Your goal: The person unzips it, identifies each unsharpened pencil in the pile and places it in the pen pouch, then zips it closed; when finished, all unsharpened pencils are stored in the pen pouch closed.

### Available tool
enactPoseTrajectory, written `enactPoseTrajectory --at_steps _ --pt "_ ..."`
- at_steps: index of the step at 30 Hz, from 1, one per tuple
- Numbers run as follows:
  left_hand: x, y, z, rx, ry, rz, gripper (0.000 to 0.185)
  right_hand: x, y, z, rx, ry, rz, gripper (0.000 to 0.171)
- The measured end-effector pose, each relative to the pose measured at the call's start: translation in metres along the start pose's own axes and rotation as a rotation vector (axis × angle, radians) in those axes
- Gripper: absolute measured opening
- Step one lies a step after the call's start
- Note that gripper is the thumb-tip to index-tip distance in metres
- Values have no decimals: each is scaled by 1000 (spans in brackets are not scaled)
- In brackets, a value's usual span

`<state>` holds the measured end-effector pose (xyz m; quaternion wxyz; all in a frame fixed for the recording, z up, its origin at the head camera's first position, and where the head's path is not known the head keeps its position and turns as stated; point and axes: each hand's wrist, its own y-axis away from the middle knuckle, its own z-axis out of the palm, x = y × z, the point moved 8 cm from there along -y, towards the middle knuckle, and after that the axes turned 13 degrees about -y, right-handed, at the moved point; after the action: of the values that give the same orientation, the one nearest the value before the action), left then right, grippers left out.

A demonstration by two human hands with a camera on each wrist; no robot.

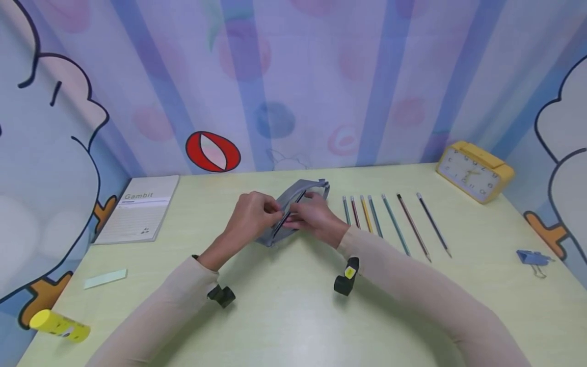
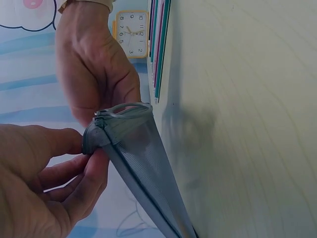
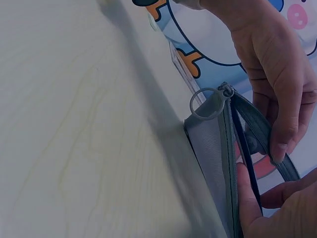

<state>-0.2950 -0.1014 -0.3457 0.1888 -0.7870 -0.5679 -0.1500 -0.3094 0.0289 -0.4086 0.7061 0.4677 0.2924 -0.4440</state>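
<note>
A grey mesh zip pouch (image 1: 293, 196) is held up over the table between both hands, its zipped side gaping. My left hand (image 1: 254, 214) pinches one edge of the opening between thumb and fingers. Across from it, my right hand (image 1: 318, 216) has its thumb and fingers at the mouth, curled over the near edge. A dark straight strip (image 3: 246, 153) runs along the opening by the right thumb; I cannot tell whether it is a pencil or the zip's edge. At one end of the zip hangs a ring (image 3: 207, 104).
Several pencils (image 1: 396, 224) lie in a row right of the pouch. Behind them stands a yellow clock (image 1: 474, 172); a blue binder clip (image 1: 534, 257) sits far right. Leftward are a notebook (image 1: 137, 209), a pale green strip (image 1: 105, 279) and a yellow cylinder (image 1: 59, 326).
</note>
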Motion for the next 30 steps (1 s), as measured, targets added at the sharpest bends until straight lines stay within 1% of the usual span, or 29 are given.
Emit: enactPoseTrajectory --at_steps 4,9,16,20,24,27,30 --pt "0 -1 0 -3 -11 -7 12 0 -4 0 36 -9 16 78" --pt "1 0 1 0 -15 4 11 2 -7 -1 53 -28 51 80" --pt "2 1 -1 8 -11 22 12 2 -3 -1 41 -53 82 79" --pt "2 1 -3 15 -8 20 12 -2 4 -2 -7 -37 88 75" --pt "0 1 -3 19 -12 7 13 -10 15 -8 -60 37 80 67" --pt "-1 1 -3 21 -5 10 13 -21 26 -16 -107 179 58 60" --pt "-1 2 -3 18 5 12 13 -33 35 -27 -156 334 38 58"
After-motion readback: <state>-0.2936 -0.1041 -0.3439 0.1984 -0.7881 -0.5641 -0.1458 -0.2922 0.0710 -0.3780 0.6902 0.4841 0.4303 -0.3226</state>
